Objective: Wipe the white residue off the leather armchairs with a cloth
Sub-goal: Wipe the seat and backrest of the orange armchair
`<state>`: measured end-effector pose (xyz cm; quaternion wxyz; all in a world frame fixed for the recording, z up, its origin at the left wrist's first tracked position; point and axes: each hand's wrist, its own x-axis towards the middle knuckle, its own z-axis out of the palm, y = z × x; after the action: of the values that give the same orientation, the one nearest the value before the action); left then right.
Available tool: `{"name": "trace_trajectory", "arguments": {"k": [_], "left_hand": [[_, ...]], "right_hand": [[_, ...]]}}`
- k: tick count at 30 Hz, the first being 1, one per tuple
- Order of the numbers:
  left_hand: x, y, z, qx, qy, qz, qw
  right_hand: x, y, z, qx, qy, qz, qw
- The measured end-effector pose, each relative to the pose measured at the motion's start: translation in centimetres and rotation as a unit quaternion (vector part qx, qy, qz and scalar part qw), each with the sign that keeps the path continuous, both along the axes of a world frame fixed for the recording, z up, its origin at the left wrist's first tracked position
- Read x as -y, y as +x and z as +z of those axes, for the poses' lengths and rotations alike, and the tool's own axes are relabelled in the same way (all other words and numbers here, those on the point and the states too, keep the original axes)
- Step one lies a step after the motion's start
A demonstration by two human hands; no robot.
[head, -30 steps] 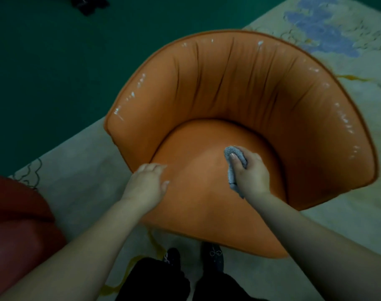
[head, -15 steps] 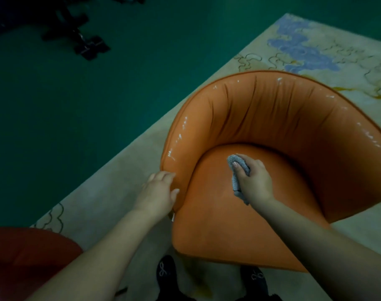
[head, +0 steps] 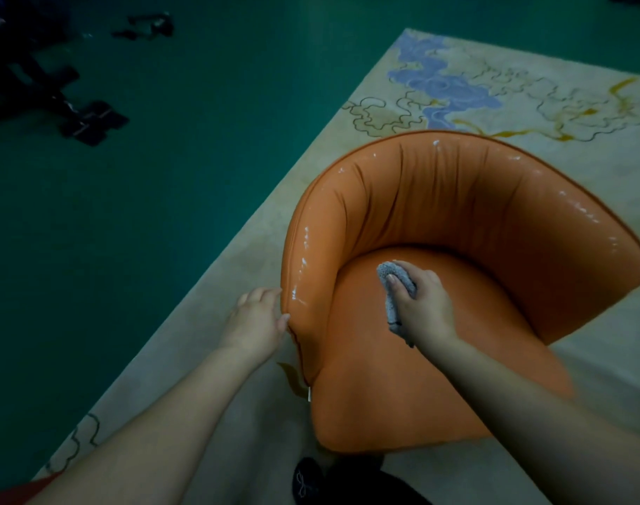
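While the right hand (head: pixel 422 308) grips a wadded grey cloth (head: pixel 395 286), fingers curled round it, the wad rests on the rear of the seat cushion (head: pixel 402 377) of an orange leather armchair (head: pixel 457 220), close to the crease where cushion meets backrest. Left hand (head: pixel 254 322): fingers fairly straight, holding nothing, fingertips and thumb touching the outer edge of the chair's left arm (head: pixel 304 271), apparently steadying it.

Residue: white flecks and streaks show along the top of that arm, just beside the left hand, also scattered round the upper rim of the backrest and down the far arm. Seat cushion looks mostly clean from here.

Step in hand, as judged: wiping the seat near the back, with the rim untouched so far.

Next move likely calls for lifting the cloth up onto the near arm, where the flecks are thickest, and pressing firmly along the curve while the left hand braces.

Surroundings: patterned pale rug (head: pixel 530 85) under the chair, green floor (head: pixel 202 140) beyond, a red chair edge at lower left.
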<state>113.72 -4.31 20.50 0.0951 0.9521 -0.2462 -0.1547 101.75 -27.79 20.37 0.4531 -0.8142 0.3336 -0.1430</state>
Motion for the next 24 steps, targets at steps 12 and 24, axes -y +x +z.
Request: {"name": "trace_trajectory", "arguments": {"k": [12,24], "left_hand": [[2.1,5.2,-1.2,-0.033,0.006,0.005,0.999],[5.0,13.5,-2.8,-0.087,-0.022,-0.111,0.99]], "right_hand": [[2.0,3.7,-1.1,-0.014,-0.021,-0.017,1.0],[-1.2,6.6,-3.3,-0.012,0.042,-0.167,0.985]]}}
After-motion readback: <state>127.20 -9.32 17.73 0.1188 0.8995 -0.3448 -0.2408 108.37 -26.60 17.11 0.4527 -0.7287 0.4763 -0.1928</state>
